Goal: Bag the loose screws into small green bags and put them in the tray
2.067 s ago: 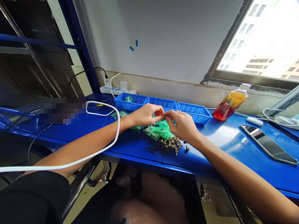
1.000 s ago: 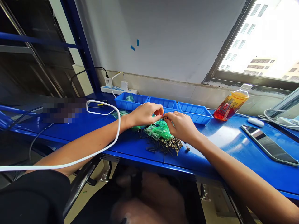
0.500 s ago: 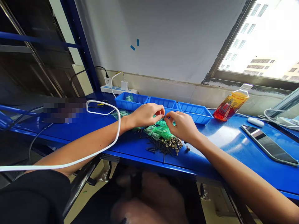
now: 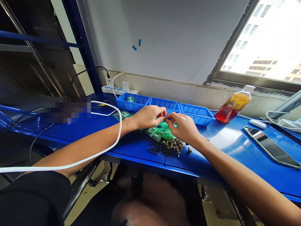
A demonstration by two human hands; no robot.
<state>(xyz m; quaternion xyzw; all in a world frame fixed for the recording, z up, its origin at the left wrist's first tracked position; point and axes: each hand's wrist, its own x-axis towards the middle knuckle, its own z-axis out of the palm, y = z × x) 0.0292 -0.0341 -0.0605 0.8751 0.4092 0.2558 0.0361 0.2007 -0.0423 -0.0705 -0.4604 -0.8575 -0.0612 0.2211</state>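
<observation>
My left hand (image 4: pixel 149 116) and my right hand (image 4: pixel 184 125) meet fingertip to fingertip above the blue table (image 4: pixel 131 146). Both are closed in a pinch around something small and dark, too tiny to name. Beneath them lie green plastic bags (image 4: pixel 162 132) with pale pieces inside. A heap of brassy metal fittings (image 4: pixel 176 146) spreads in front of the bags, with dark long screws (image 4: pixel 154 147) to its left. Behind my hands stand three blue bins in a row: the left bin (image 4: pixel 133 102) holds a small bag, then the middle bin (image 4: pixel 164 103) and the right bin (image 4: pixel 197 115).
A bottle with red drink (image 4: pixel 232 105) stands at the right, near a phone (image 4: pixel 271 147) and a white oval object (image 4: pixel 258 123). A white cable (image 4: pixel 120 125) loops across my left forearm. The power strip (image 4: pixel 119 90) lies by the wall.
</observation>
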